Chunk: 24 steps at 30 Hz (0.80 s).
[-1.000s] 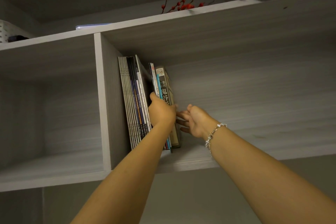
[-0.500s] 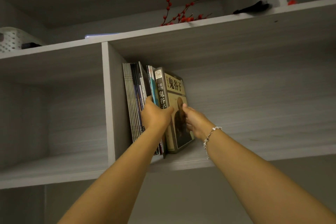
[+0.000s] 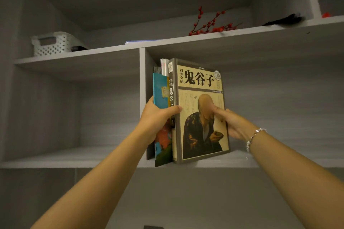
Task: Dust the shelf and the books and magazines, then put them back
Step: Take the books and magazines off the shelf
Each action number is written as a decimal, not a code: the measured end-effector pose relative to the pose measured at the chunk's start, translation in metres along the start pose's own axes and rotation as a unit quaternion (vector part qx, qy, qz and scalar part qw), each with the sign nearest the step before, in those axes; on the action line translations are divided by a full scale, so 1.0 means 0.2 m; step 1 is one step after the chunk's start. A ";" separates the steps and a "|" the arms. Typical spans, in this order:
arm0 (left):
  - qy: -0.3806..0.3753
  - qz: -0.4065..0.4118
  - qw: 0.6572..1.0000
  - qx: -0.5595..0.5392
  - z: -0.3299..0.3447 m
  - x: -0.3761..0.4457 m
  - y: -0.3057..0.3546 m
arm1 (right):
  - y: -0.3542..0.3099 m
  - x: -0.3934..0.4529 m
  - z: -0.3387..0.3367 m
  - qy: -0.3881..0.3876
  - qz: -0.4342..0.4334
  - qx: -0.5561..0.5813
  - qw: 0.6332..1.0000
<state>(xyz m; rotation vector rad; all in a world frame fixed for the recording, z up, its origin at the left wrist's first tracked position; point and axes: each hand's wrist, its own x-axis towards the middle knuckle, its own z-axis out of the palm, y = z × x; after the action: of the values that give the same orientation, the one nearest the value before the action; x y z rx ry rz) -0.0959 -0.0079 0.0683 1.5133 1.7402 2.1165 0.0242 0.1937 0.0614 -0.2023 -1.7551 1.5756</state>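
Note:
A thick hardcover book point(image 3: 202, 83) with a beige cover and large Chinese characters stands at the front edge of the grey shelf point(image 3: 279, 158). Beside it on the left is a thin blue booklet point(image 3: 160, 87). My left hand point(image 3: 158, 119) grips both together, thumb across the hardcover's spine. My right hand point(image 3: 232, 122) has its fingers lying on the hardcover's front cover and its palm at the right edge. More magazines point(image 3: 163, 64) stand behind, against the upright divider point(image 3: 143, 80), mostly hidden.
On the shelf above are a white perforated basket point(image 3: 53, 42), a flat pale object point(image 3: 141, 42), a red berry branch point(image 3: 210, 24) and a dark object point(image 3: 284, 19). The compartment left of the divider holds nothing visible.
The hardcover and blue booklet have slid forward out of the row to the shelf's front edge, both hands moving with them. The view has shifted right and down.

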 end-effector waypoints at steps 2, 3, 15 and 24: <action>-0.004 0.006 1.000 -0.005 0.00 0.00 0.00 | 0.00 -0.01 0.02 0.008 -0.010 0.005 1.000; -0.004 0.011 1.000 -0.010 0.01 0.00 0.00 | 0.00 -0.02 0.02 0.012 -0.011 0.006 1.000; 0.009 -0.006 1.000 -0.013 -0.10 -0.13 0.07 | -0.06 -0.13 0.19 0.018 -0.044 0.005 0.999; 0.016 -0.009 0.998 -0.056 -0.23 -0.59 0.31 | -0.22 -0.63 0.31 0.010 -0.109 -0.046 0.993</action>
<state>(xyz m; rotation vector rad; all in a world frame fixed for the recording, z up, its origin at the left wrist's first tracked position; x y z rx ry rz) -0.0302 -0.1302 0.0424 1.4381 1.6086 2.1999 0.0898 0.0634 0.0508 -0.0680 -1.7707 1.3353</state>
